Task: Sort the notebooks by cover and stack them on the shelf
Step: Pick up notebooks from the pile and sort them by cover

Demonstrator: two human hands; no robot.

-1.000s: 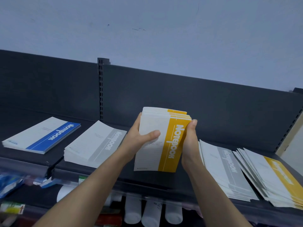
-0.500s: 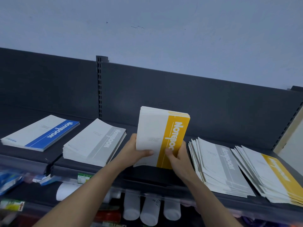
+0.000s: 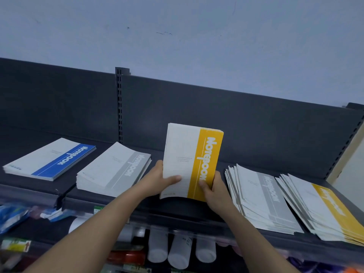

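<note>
A squared stack of yellow-striped notebooks [image 3: 192,154] stands tilted on its lower edge in the middle of the dark shelf [image 3: 177,211]. My left hand [image 3: 159,179] grips its lower left side, thumb across the white cover. My right hand [image 3: 213,189] grips the lower right corner over the yellow stripe. On the shelf lie a blue-striped stack [image 3: 51,159] at far left, a neat grey-striped stack [image 3: 114,170], a fanned grey-striped pile [image 3: 260,198] to the right, and a fanned yellow-striped pile [image 3: 323,209] at far right.
The shelf's dark back panel [image 3: 246,123] and slotted upright [image 3: 119,103] rise behind the stacks. Below the shelf lip, white bottles [image 3: 178,251] and blue packets [image 3: 11,215] fill a lower shelf. A pale side panel [image 3: 348,164] closes the right end.
The held yellow stack came down from mid-air and away from me toward the shelf. Both hands slid from its sides down to its lower edge, and the notebooks are now squared.
</note>
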